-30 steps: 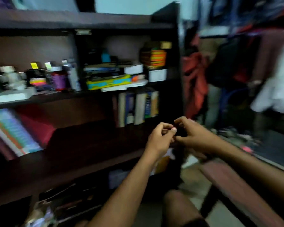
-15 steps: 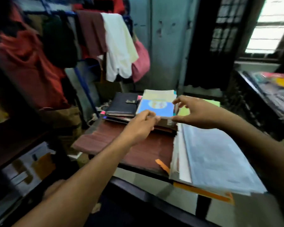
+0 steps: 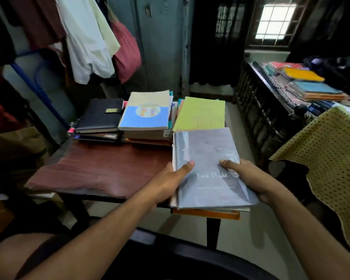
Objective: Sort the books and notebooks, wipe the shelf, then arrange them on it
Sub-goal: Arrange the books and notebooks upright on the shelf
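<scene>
Wooden table (image 3: 101,170): black diary (image 3: 99,116) beside stacked books (image 3: 146,118).

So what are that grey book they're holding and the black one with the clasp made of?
The grey book, gripped by the left hand and right hand, looks like paper under a glossy clear plastic cover: light glints off it. The black diary looks like matte leather or imitation leather, with a metallic-looking clasp; which, I can't tell.

Both hands' fingers are hidden under the grey book (image 3: 208,166); only thumbs show. Its cover lettering, between the hands, is too faint to read. Books beneath it show only edges beside the right hand (image 3: 249,178).
</scene>
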Demonstrator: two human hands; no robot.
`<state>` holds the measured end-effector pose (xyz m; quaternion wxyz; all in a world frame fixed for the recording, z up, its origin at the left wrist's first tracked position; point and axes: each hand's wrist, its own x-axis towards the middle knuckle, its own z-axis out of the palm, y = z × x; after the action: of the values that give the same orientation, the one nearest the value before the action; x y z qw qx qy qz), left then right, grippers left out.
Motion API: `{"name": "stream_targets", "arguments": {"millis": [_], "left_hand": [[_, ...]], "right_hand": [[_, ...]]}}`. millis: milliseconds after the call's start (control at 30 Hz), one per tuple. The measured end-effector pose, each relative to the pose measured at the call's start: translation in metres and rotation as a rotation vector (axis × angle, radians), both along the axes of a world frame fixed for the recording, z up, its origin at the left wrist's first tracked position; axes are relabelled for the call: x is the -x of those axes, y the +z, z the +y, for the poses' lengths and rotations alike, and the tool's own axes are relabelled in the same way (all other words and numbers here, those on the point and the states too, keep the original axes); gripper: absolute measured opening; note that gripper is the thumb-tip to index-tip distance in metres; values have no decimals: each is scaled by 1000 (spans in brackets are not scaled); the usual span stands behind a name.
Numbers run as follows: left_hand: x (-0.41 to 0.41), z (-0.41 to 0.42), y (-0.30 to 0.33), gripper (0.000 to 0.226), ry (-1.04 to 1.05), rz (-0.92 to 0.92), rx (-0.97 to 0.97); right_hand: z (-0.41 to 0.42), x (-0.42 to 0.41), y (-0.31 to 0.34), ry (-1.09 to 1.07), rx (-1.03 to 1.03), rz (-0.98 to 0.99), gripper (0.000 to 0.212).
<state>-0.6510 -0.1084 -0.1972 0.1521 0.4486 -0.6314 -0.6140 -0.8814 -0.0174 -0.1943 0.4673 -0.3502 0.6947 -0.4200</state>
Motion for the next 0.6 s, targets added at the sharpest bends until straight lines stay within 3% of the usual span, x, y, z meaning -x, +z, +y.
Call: {"name": "stream_targets", "arguments": {"millis": [67, 167, 367, 600], "left_hand": [[-3, 0, -3, 63, 50, 51, -39], [-8, -3, -4, 55, 73, 115, -91], [-12, 1, -12, 59, 105, 173, -157], [-25, -2, -16, 47, 94, 291, -245]], "right_hand": [[-4, -8, -8, 40, 18, 13, 36], [-8, -14, -13, 18, 16, 29, 58], [3, -17, -19, -9, 30, 116, 87], [4, -30, -24, 3, 37, -16, 88]]}}
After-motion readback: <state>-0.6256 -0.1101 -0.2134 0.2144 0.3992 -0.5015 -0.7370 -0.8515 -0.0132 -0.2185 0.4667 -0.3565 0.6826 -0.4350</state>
